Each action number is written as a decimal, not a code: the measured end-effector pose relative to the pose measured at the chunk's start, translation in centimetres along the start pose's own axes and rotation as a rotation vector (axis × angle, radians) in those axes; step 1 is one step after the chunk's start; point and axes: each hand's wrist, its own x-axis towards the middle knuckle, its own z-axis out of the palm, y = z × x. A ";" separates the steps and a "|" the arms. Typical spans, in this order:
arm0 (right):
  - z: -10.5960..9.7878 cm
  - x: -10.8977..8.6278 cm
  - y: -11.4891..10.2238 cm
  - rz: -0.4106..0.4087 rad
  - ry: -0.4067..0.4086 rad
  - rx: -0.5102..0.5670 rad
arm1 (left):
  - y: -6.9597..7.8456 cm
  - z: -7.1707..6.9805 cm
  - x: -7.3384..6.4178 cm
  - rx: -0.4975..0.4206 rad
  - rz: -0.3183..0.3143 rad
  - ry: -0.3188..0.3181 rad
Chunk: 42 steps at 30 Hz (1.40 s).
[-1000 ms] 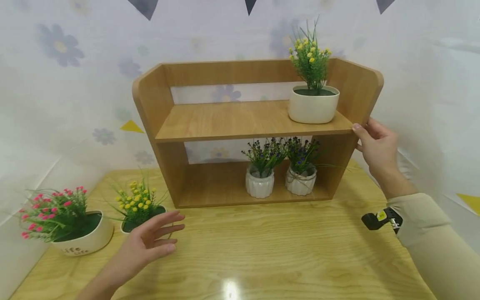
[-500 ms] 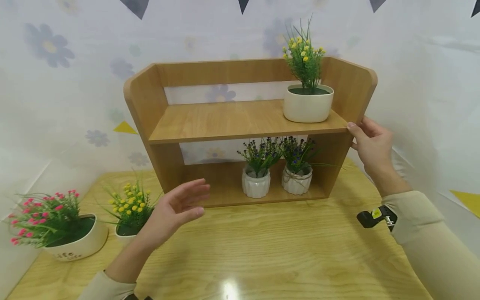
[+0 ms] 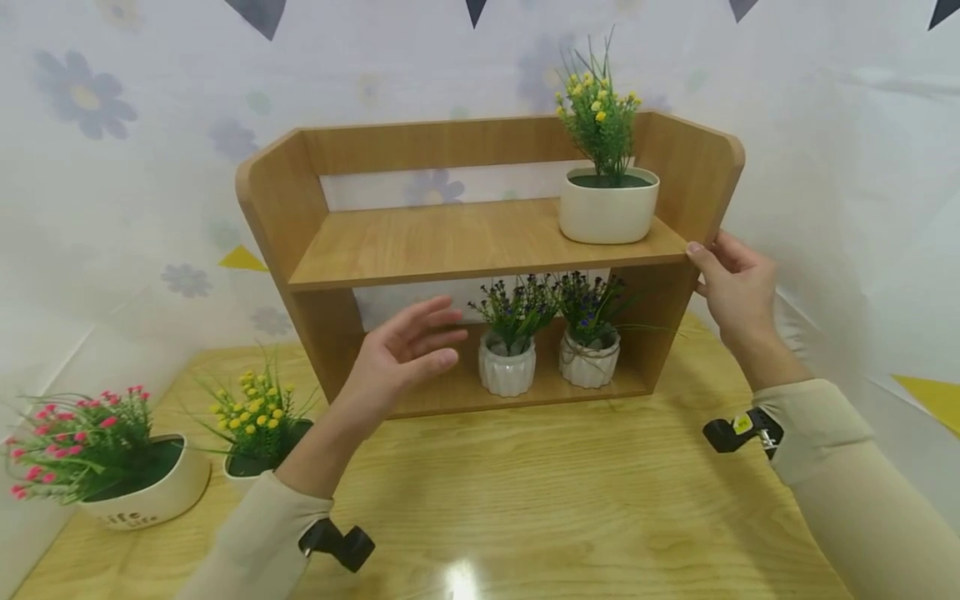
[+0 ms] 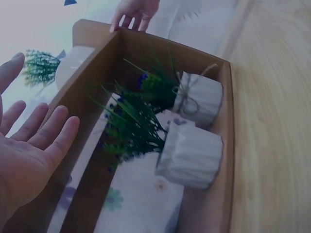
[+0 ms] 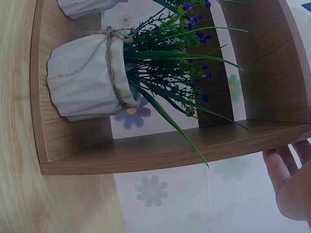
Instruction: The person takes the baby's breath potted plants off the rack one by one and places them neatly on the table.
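A two-tier wooden shelf (image 3: 450, 242) stands on the table. My left hand (image 3: 405, 350) is in front of its lower tier, fingers spread and slightly bent, holding nothing. To the right of that hand are a white ribbed pot with dark purple flowers (image 3: 507, 367) and a similar pot tied with twine (image 3: 589, 360), both on the lower tier. My right hand (image 3: 738, 283) grips the shelf's right side panel, thumb at the front edge and fingers along the outside. On the upper tier, at the right, sits an oval white pot (image 3: 609, 208) with yellow flowers.
At the left of the table (image 3: 525, 500) stand a white oval pot with pink flowers (image 3: 150, 492) and a pot with yellow flowers (image 3: 258, 433), partly behind my left forearm. A flower-patterned cloth (image 3: 187, 100) hangs behind the shelf.
My left hand has moved right and up from beside the yellow-flower pot on the table to the front of the lower tier. The right hand keeps its hold; the view has shifted slightly.
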 end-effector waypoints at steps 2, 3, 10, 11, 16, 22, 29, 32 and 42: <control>0.0 0.0 0.1 0.000 -0.002 -0.016 | 0.4 0.6 1.2 -0.006 0.012 -0.006; 0.0 0.0 0.1 -0.001 -0.002 -0.020 | 0.6 0.9 1.8 -0.011 0.021 -0.009; 0.0 0.1 0.2 -0.002 0.000 -0.026 | 2.4 3.2 5.8 0.003 0.055 -0.023; 0.0 0.1 0.2 -0.003 0.001 -0.026 | 2.7 3.6 6.3 0.004 0.059 -0.029; 0.0 0.1 0.2 -0.010 0.005 -0.023 | 3.4 4.9 9.1 0.026 0.068 -0.040; 0.1 0.1 0.2 -0.016 0.003 -0.045 | 3.6 5.5 12.4 0.007 0.068 -0.016; -0.1 0.0 0.1 -0.019 0.003 -0.060 | 4.4 6.2 15.9 -0.057 0.005 0.024; -0.1 -0.1 0.0 -0.027 0.004 -0.055 | 4.7 6.5 17.2 -0.039 -0.012 0.043; 0.5 -0.6 0.0 -0.039 -0.008 -0.050 | 4.6 6.6 19.5 0.089 -0.124 0.077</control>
